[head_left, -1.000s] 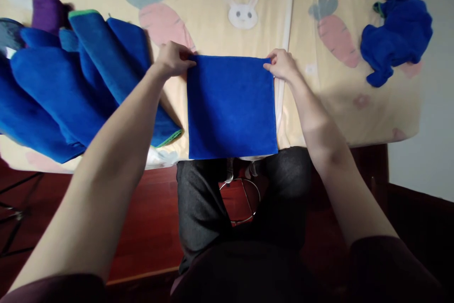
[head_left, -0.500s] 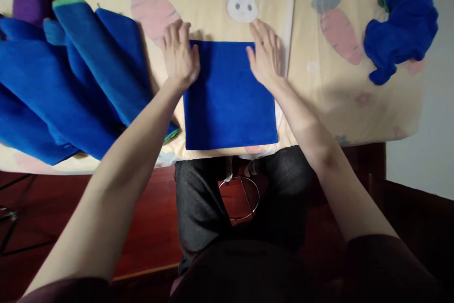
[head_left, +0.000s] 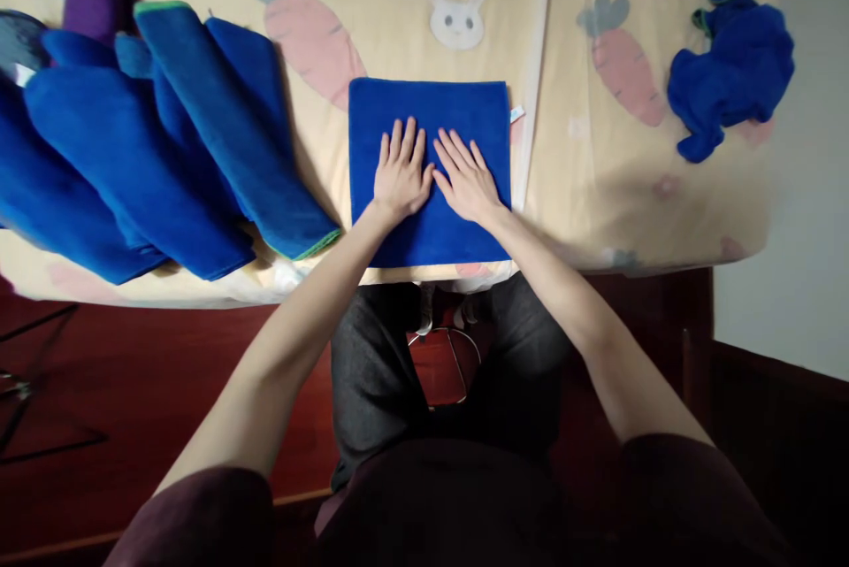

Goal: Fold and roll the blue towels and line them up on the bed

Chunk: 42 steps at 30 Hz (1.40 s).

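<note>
Hands (head_left: 401,178) (head_left: 470,188), two, on one cloth (head_left: 434,231)

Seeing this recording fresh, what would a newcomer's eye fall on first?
The vivid blue cloth lying flat near the cream sheet's front edge, with the left hand and right hand spread on it. Then the pile of cloths, mostly blue, at the picture's left, and the crumpled blue bundle at the right.

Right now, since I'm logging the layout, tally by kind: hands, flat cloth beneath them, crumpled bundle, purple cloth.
Left hand and right hand: 2
Flat blue cloth: 1
Crumpled blue bundle: 1
Purple cloth: 1
Total: 5
</note>
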{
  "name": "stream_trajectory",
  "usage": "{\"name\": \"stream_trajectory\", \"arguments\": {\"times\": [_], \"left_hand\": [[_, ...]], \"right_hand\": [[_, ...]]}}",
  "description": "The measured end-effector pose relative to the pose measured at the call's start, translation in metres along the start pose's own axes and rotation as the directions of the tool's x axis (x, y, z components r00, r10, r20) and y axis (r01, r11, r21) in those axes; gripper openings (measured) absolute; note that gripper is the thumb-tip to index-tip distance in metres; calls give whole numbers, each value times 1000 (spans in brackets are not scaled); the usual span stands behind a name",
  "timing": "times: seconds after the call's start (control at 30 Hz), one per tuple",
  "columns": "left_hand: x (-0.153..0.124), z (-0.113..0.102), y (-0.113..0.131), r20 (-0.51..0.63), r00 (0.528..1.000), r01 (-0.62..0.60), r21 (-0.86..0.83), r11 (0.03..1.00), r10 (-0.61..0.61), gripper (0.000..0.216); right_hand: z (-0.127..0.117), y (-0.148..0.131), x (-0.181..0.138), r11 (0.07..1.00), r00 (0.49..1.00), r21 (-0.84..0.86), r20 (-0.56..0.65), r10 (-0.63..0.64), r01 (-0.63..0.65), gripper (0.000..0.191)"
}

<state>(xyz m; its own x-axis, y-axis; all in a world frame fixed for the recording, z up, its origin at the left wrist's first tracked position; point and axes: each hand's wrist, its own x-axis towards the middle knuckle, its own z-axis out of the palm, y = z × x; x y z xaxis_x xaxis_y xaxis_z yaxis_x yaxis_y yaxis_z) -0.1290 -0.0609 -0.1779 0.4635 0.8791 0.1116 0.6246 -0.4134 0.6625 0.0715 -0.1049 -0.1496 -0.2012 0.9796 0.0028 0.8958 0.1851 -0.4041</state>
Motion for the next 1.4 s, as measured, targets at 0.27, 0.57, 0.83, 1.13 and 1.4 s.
{"name": "stream_trajectory", "arguments": {"times": [0.27,0.57,0.83,1.13,1.4], "left_hand": [[-94,-23,7,18,997,74,164,984,-78,78],[-238,-14,30,67,989,109,262,959,-131,78],[-289,-24,32,-38,968,250,207,946,-247,68],[-270,-22,47,-143,945,318,197,927,-294,66],[-251,-9,31,-205,948,278,156,948,-244,65]], "right_hand": [[-13,3,-48,979,979,-20,-40,201,-201,72],[1,-37,-169,982,974,-22,127,189,-188,71],[-29,-18,-241,936,941,98,25,338,-339,46],[-25,-40,-277,900,884,165,-184,429,-402,46],[-1,-23,-265,930,902,158,-233,362,-333,43]]}}
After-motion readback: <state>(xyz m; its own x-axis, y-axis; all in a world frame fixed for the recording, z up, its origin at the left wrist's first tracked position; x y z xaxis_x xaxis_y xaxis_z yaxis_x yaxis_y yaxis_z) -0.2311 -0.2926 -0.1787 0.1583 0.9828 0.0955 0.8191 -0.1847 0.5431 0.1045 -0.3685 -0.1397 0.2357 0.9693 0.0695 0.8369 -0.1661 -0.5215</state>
